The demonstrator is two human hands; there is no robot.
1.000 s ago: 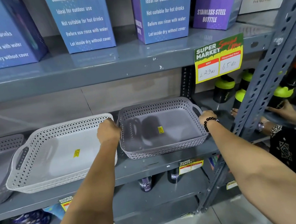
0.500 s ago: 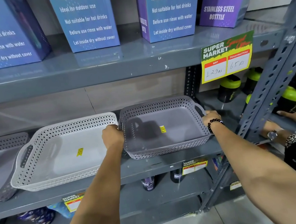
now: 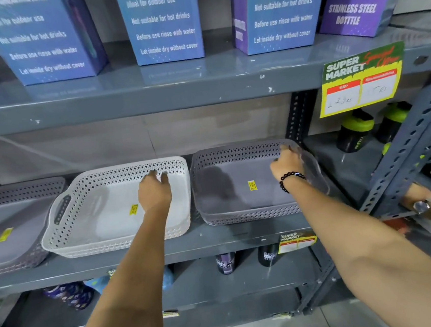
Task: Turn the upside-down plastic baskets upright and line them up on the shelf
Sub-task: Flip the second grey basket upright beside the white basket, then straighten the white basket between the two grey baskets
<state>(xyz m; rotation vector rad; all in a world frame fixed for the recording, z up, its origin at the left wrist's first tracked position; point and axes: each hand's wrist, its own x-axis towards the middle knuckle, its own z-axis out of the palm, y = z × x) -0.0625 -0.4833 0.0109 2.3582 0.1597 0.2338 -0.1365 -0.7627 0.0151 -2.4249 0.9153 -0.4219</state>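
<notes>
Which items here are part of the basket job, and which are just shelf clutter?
Job: white basket, grey basket, grey basket at far left, middle shelf.
Clutter: bottle boxes, price card, green-lidded bottles.

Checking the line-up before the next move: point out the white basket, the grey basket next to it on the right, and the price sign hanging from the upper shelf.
white basket [image 3: 103, 223]: head view, bare floor inside.
grey basket [image 3: 227, 188]: head view, bare floor inside.
price sign [image 3: 360, 81]: head view, middle of the card.
</notes>
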